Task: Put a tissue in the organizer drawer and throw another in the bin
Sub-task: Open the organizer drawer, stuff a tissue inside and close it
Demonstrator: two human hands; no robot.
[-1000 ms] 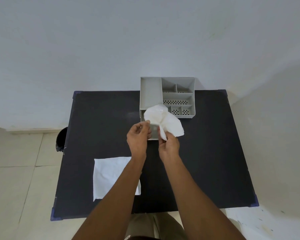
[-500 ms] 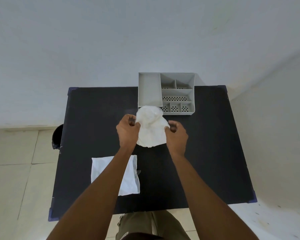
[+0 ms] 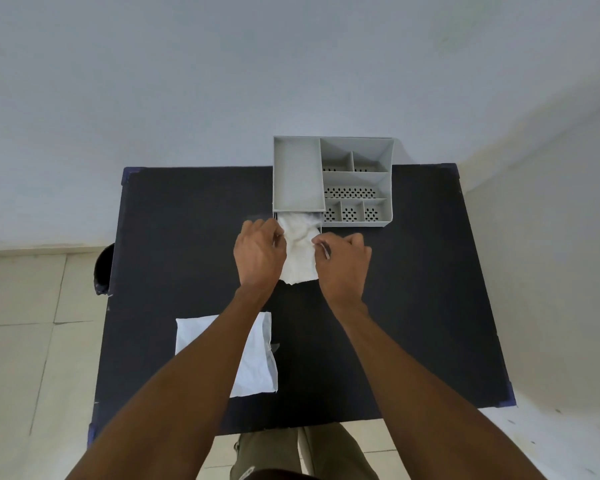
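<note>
At twelve o'clock on the dark rectangular table (image 3: 413,289), against the pale wall, stands a grey plastic desk organizer (image 3: 298,174) with several open compartments, some with perforated floors. Its small drawer (image 3: 317,225) is pulled out toward six o'clock from beneath the long left compartment, and a crumpled white tissue (image 3: 300,251) lies across it, the far end tucked in at the drawer's mouth and the near end spilling out over the tabletop. The left hand (image 3: 260,252) is at nine o'clock of this tissue, fingers curled in and pinching its left edge. The right hand (image 3: 343,259) is at three o'clock of it, fingers likewise curled narrow, thumb and forefinger nipping the right edge; whether either hand also touches the drawer cannot be told. A second white tissue, flat and roughly square (image 3: 257,362), lies on the table toward seven o'clock, well apart from the organizer and partly hidden under the left forearm. A dark round bin (image 3: 103,268) shows on the tiled floor at nine o'clock, just beside the table's left edge, mostly hidden by it
</note>
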